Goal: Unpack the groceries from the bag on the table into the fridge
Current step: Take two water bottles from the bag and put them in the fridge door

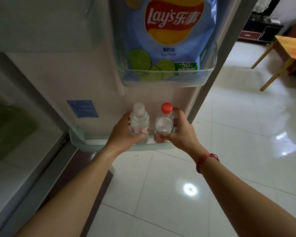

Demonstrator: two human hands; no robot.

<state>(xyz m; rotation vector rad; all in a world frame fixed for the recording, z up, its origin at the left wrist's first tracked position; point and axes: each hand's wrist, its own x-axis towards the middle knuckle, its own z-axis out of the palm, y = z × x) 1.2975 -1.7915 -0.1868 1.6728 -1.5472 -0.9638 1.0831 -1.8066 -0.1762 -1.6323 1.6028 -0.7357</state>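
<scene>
You stand at the open fridge door (pixel 92 74), both arms stretched forward and down to its lower door shelf (pixel 85 144).

Your left hand (pixel 125 132) grips a clear white-capped bottle (pixel 139 122). The thumb curls across the front of the bottle near its base, and the fingers wrap round its left side and pass behind it, where most of their length is hidden.

Your right hand (pixel 179 132) grips a clear red-capped bottle (pixel 163 124) with a red label low on its body. The thumb lies across the lower front, and the fingers curl round the right side up near the shoulder. A red string bracelet (pixel 206 160) circles that wrist.

Both bottles stand upright, side by side and just apart, their bases down inside the lower door shelf. You cannot tell whether they rest on its floor.

Above them, the upper door shelf (pixel 161 81) holds a blue bag of lime-flavour crisps (pixel 173 31), standing upright. A blue sticker (pixel 82 108) sits on the door's inner wall to the left of the bottles.

To the right, a glossy white tiled floor (pixel 229 134) leads to a wooden table (pixel 292 47), well apart from the fridge.
</scene>
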